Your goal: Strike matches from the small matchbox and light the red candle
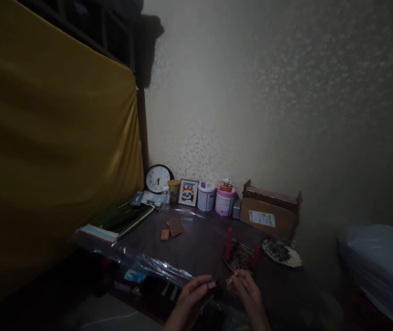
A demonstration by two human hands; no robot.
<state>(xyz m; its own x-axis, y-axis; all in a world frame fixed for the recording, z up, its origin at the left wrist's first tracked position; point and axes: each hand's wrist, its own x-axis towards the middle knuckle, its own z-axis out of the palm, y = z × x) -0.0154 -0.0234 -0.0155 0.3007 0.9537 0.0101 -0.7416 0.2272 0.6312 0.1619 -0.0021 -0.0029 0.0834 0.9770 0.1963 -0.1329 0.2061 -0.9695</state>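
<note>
At the table's front edge, my left hand [194, 296] is closed around a small brown matchbox [212, 285], its end poking out past the fingertips. Just to the right, my right hand [246, 292] pinches a thin matchstick [230, 281], which is small and dim. The two hands are a short gap apart. Beyond my right hand lies a round dish [240, 256] full of small dark and pale bits. A red candle [229, 243] stands upright at its left side, and another red candle [256, 256] leans at its right.
Right of the dish, a plate [275, 249] holds dark-and-white bits and pale sticks [293, 258]. Flat brown pieces [174, 226] lie mid-table. Along the wall stand a clock [158, 178], picture frame [188, 192], tins [206, 196] and cardboard box [268, 211]. Books [120, 223] sit left.
</note>
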